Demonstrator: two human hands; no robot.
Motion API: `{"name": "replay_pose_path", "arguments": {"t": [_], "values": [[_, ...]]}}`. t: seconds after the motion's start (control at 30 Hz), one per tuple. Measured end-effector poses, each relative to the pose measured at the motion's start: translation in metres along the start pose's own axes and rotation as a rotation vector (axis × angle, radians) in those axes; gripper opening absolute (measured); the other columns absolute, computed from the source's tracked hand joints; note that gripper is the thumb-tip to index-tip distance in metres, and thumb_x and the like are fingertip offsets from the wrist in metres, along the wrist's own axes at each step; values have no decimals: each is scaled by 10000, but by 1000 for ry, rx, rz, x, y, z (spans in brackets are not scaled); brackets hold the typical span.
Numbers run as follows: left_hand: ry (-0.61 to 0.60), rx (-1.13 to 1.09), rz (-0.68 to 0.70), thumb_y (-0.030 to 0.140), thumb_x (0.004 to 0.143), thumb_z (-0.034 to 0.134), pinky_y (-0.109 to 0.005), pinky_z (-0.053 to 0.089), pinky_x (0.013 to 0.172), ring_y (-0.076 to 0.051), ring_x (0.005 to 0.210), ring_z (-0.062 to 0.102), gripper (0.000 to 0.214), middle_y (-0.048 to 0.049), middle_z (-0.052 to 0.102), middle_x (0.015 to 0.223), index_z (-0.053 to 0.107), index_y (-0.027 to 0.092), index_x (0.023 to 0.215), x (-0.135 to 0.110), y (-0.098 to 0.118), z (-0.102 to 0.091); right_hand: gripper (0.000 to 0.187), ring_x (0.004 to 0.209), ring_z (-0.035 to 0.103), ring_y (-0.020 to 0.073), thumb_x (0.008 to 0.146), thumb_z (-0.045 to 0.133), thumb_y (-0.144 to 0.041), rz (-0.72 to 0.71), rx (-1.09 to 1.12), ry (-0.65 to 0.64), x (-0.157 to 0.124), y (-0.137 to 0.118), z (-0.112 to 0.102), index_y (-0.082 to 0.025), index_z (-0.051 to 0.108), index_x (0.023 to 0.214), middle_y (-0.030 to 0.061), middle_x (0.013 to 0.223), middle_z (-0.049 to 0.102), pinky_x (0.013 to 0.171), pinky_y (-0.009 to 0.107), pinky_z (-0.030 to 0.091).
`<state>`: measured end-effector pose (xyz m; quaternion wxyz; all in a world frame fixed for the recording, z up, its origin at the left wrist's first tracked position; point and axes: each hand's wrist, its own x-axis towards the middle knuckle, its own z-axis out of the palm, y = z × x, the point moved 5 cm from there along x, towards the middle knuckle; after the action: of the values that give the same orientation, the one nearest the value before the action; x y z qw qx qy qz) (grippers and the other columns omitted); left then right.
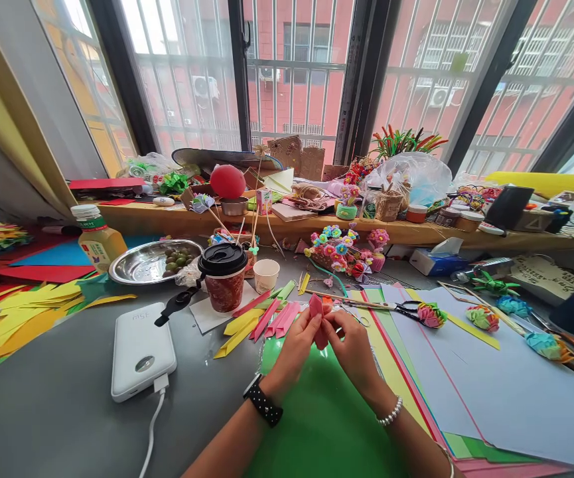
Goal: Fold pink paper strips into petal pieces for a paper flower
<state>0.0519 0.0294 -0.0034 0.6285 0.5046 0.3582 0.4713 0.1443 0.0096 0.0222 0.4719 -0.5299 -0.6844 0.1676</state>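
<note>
A small folded piece of pink paper [316,306] is held between my two hands above a green mat [311,411]. My left hand [297,342] pinches it from the left with thumb and fingers. On the other side, the fingertips of my right hand [349,342] close on its right edge. Folded pink strips [283,320] and yellow strips [239,332] lie just left of my hands. Scissors [406,308] rest to the right on stacked coloured sheets [436,358], near a pink and green paper flower [431,315].
A white power bank [142,352] with its cable lies at left. Behind it stand a lidded coffee cup [223,282], a paper cup [266,273], a metal plate [135,264] with green fruit and a juice bottle [98,242]. A crowded wooden ledge [287,226] runs below the windows.
</note>
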Motion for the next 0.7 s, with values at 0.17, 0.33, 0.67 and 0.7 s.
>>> {"name": "replay_pose_path", "arguments": {"t": [0.17,0.33,0.67,0.7], "values": [[46,308,234,327,721,508,-241,376,652,-159,713,502,205,-29,586,742,614,161,779,0,22,-10,197,633,533,167,796,427,-275,-6,21,-6,0,2,-1,-187,591,733,47,714,599,573,269,405],[70,434,267,351,736,481,-229,364,570,-149,622,495,234,-15,587,649,631,172,732,-3,23,-10,171,690,563,191,766,472,-256,-12,50,-65,2,9,-1,-197,630,786,52,757,631,607,278,422],[-11,367,235,360,727,500,-223,370,563,-149,621,504,234,-23,597,665,629,165,741,0,18,-6,201,574,567,174,761,468,-268,39,70,-132,6,19,-1,-208,658,740,39,675,638,542,273,433],[-59,343,220,349,722,511,-227,378,585,-152,640,511,223,-28,600,680,629,160,745,0,20,-5,196,571,564,171,757,472,-259,31,71,-127,6,18,-2,-210,660,737,38,672,636,541,272,433]]}}
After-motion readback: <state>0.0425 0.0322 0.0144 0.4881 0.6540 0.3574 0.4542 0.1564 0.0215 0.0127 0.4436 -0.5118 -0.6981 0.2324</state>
